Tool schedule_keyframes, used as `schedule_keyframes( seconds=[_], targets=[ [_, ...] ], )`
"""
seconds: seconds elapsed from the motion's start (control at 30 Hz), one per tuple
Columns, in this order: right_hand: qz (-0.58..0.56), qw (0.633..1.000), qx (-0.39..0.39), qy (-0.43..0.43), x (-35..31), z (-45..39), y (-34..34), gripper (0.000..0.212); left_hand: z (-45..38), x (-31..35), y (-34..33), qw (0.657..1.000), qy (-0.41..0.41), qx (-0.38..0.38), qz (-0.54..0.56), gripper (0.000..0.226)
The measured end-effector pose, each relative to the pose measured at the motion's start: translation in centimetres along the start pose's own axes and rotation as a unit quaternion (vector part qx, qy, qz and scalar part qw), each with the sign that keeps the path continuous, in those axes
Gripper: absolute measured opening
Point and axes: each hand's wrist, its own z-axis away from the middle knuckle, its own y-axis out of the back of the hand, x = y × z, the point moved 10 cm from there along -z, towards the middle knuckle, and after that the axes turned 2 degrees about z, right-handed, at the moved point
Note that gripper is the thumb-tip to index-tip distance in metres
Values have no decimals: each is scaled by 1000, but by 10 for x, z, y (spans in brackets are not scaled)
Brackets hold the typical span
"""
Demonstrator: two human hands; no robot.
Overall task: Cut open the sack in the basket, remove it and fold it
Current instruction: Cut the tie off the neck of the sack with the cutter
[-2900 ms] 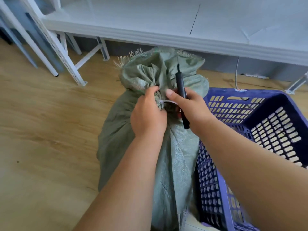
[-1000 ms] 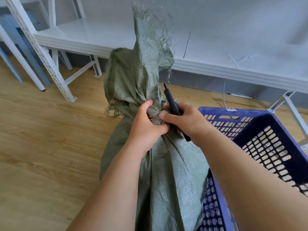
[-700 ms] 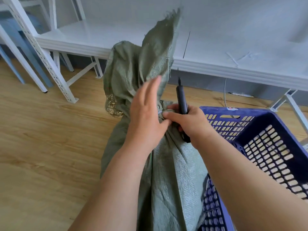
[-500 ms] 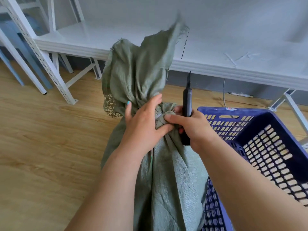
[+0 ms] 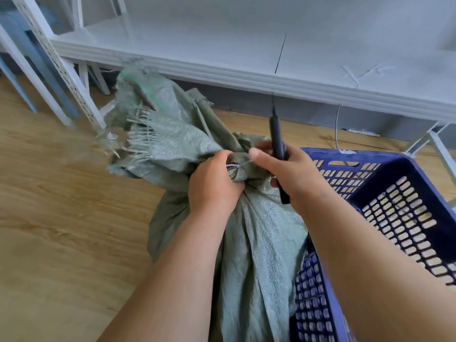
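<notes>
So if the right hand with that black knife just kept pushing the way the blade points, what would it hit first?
Probably the edge of the white shelf. The right hand holds the knife with its blade pointing up and away, clear of the green sack; depth is hard to judge.

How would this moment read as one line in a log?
left hand: grips tied sack neck | right hand: holds cutter, blade up | tie: uncut | basket: beside sack
</notes>
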Motion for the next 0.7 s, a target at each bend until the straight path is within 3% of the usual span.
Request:
schedule_keyframes(
  seconds=[0.13,0.23,0.37,0.43,0.6,0.7],
  targets=[
    [74,997,4,18,-3,0,-6,3,2,-8,1,993,50,4,110,37],
    [58,998,32,-2,7,1,-8,9,5,-10,0,982,71,-4,175,47],
    [-33,996,58,-58,19,0,-4,15,9,9,-8,973,-27,-118,197,64],
    [-66,993,63,-71,22,-4,-2,14,13,15,-10,963,-51,-151,219,58],
    [-68,996,24,-52,22,1,-9,20,9,8,-3,977,-22,-49,204,41],
    [89,993,73,16,8,8,5,41,5,4,2,982,-2,-3,189,40]
  ],
)
